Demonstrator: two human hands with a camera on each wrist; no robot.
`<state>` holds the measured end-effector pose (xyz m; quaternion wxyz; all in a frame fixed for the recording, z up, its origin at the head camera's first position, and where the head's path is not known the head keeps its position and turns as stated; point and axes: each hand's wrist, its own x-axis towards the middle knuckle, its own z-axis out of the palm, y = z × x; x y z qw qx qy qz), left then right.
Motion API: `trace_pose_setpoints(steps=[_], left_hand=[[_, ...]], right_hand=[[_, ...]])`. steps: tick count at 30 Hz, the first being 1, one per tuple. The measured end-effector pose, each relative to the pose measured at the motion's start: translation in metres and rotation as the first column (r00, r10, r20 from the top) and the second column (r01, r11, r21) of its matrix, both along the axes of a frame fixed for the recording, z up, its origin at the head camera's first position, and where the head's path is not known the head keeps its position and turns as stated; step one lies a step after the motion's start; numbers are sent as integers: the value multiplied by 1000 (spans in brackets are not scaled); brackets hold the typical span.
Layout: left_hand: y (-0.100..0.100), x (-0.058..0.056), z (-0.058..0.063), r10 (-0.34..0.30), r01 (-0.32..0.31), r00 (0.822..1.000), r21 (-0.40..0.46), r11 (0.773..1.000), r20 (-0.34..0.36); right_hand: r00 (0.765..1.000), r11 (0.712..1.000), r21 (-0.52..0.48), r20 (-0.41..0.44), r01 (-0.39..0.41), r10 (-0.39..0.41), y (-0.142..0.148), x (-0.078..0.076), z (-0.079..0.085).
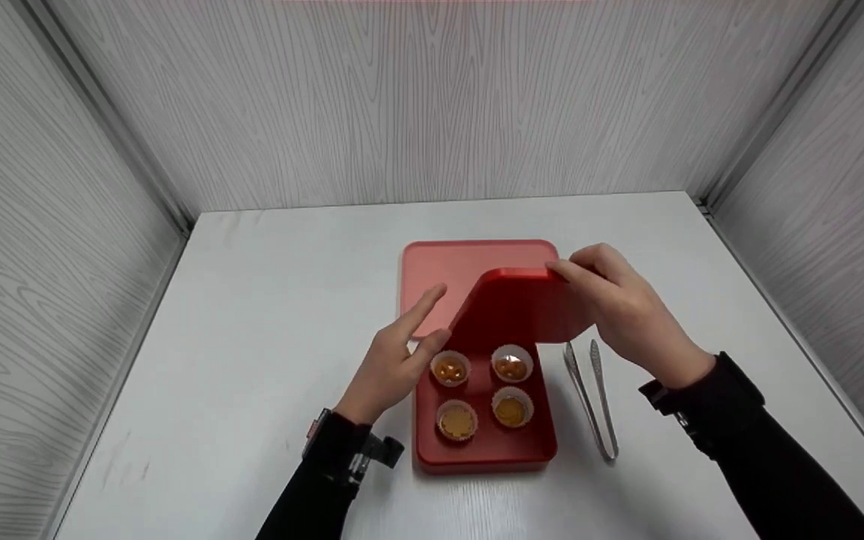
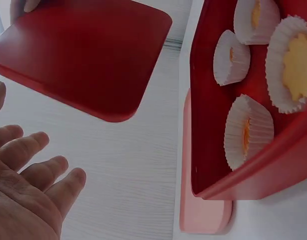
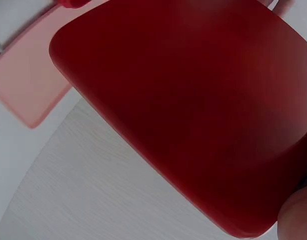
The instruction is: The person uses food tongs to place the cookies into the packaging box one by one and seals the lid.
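Observation:
My right hand pinches a red lid by its far right corner, holding it tilted up over the far end of a red box. Beside the lid's left edge is my left hand, its fingers spread and holding nothing. In the left wrist view that hand's fingers lie apart from the lid. Inside the box stand several white paper cups with yellow and orange fillings. The lid fills most of the right wrist view, with the right hand mostly hidden at the edge.
Behind the box lies a flat pink tray or lid, partly covered by the raised red lid. Metal tongs rest on the white table at the box's right. Grey wood-grain panels stand around the table's back and sides.

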<state>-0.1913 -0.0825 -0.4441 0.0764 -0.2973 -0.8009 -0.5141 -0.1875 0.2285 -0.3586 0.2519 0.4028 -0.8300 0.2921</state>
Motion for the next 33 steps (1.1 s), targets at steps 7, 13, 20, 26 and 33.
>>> trace_pose_setpoints(steps=[7, 13, 20, 26, 33], left_hand=[[9, -5, -2, -103, 93, 993, 152, 984, 58], [8, 2, -1, -134, 109, 986, 221, 969, 102], [4, 12, 2, -175, 106, 961, 299, 948, 215], [-1, 18, 4, -191, 40, 926, 420, 907, 325], [-4, 20, 4, -208, -63, 862, 504, 861, 462]], right_hand=[[990, 996, 83, -138, -33, 44, -19, -6, 7], [990, 999, 18, -131, -42, 44, -26, -11, 4], [995, 994, -108, -95, 34, -44, -19, -17, -8], [986, 981, -138, 112, 136, -121, -6, -16, -31], [865, 967, -166, 494, 195, -90, -3, -2, -57]])
